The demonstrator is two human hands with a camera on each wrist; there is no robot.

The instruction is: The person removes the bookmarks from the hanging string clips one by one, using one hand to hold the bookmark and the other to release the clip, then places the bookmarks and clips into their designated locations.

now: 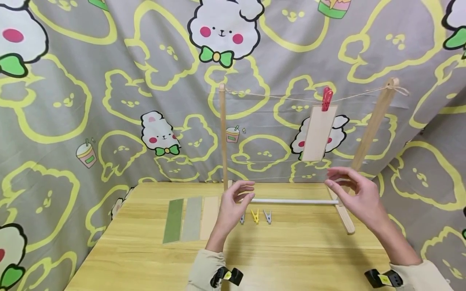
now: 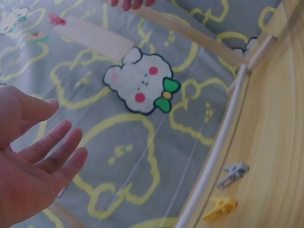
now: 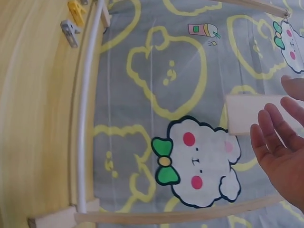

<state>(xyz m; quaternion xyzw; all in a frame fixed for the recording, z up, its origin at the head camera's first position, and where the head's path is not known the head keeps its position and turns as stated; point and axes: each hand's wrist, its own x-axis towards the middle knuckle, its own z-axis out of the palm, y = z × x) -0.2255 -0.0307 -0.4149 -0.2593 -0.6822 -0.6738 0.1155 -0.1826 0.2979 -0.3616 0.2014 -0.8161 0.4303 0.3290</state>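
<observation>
My left hand (image 1: 233, 204) hovers above the table near the left post, its fingers loosely bent and holding nothing. Level with the foot of the right post, my right hand (image 1: 360, 194) is also in the air, with a gap between thumb and fingers. A pale beige card (image 1: 318, 135) hangs above and left of it from a string (image 1: 276, 97), clipped by a red clothespin (image 1: 327, 99). On the table near my left hand lie a yellow clothespin (image 1: 255, 216) and a grey clothespin (image 1: 267, 217); another grey clothespin (image 1: 242, 219) is partly hidden by that hand.
A left wooden post (image 1: 223, 137) and a right wooden post (image 1: 373, 125) carry the string. A white rod (image 1: 291, 201) joins them low down. Left on the table (image 1: 120, 250) lie a green card (image 1: 172, 221), a grey card (image 1: 191, 218) and a beige card (image 1: 209, 216). A patterned curtain (image 1: 91, 161) hangs behind.
</observation>
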